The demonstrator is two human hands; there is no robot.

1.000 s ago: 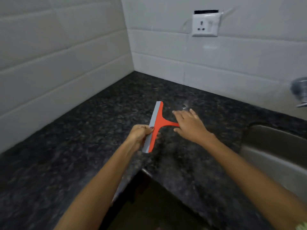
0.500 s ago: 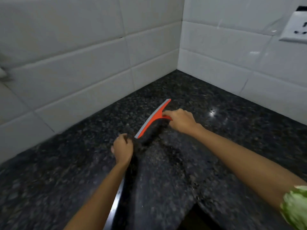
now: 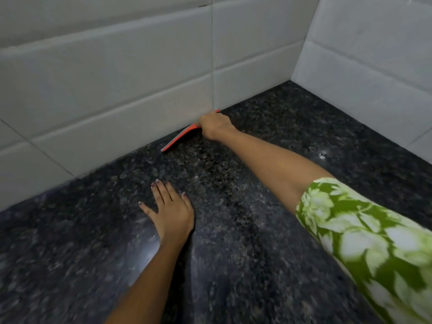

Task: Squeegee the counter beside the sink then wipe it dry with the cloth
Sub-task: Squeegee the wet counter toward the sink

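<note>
- Left hand (image 3: pixel 171 212), 7 o'clock: fingers straight, flat on counter (image 3: pixel 268 230). It lies in the pull path; blade could run into it.
- Squeegee (image 3: pixel 180 139), 11 o'clock: on the counter, tight against tiled wall (image 3: pixel 117 90).
- Right hand (image 3: pixel 214 126), 12 o'clock: clamped on its handle. Knuckles could scrape the tile; a tilted blade leaves streaks.
- Cloth, sink: not in view.

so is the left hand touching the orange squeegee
Apart. The head view shows the left hand flat on the black granite counter, bare stone between it and the orange squeegee the right hand grips.
</note>
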